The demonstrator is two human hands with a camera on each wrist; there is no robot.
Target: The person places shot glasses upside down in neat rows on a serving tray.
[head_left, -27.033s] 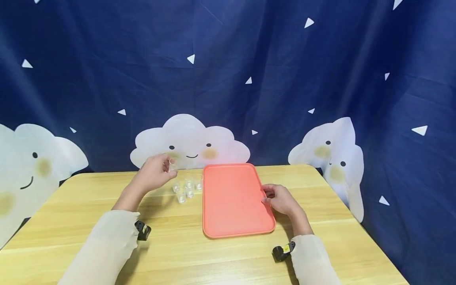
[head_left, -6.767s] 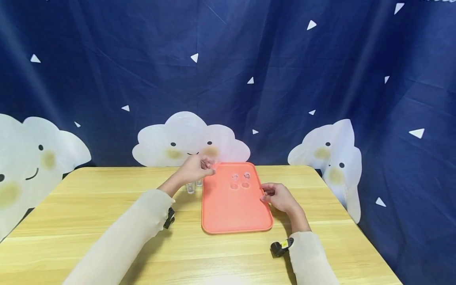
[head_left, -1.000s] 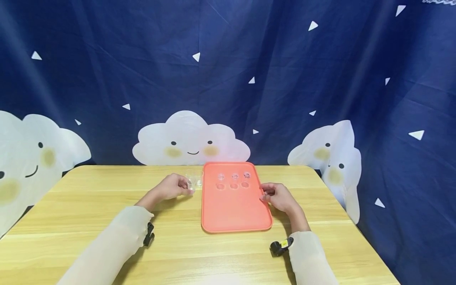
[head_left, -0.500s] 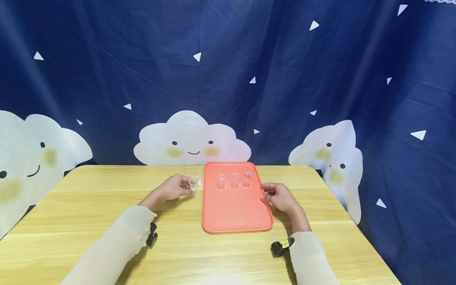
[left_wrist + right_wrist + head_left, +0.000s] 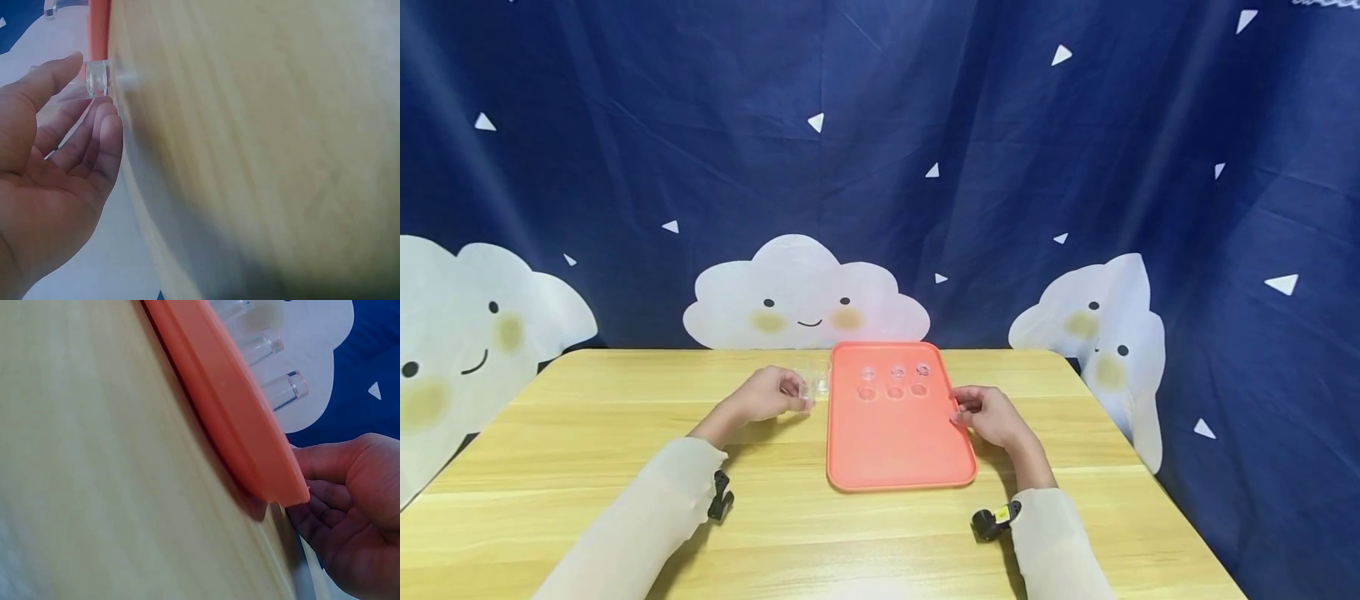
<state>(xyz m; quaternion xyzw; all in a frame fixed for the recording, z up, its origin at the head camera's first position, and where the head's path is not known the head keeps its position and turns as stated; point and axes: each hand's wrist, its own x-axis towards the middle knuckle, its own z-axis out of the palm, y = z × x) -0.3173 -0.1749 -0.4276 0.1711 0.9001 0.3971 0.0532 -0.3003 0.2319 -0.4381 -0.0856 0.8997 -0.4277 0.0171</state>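
Beside the tray (image 5: 898,450), a cup (image 5: 808,385) is now pinched in the left hand (image 5: 765,396), lifted slightly off the bench (image 5: 587,442) since a second ago. Three cups (image 5: 895,372) are already placed. The tray's edge is gripped by the right hand (image 5: 992,417).

The tray (image 5: 895,442) is plain salmon-orange. The cups (image 5: 895,372) on it are clear and colourless, as is the cup (image 5: 807,386) at the left hand (image 5: 765,394). The counter (image 5: 587,433) is pale yellow wood with a fine straight grain. Both sleeves (image 5: 647,508) are cream. The wrist cameras (image 5: 996,522) are black, the right one with a yellow mark. The backdrop (image 5: 700,125) is deep navy cloth scattered with small white triangles, and along its foot run white clouds (image 5: 805,292) with black dot eyes, thin smiles and yellow-tan cheeks
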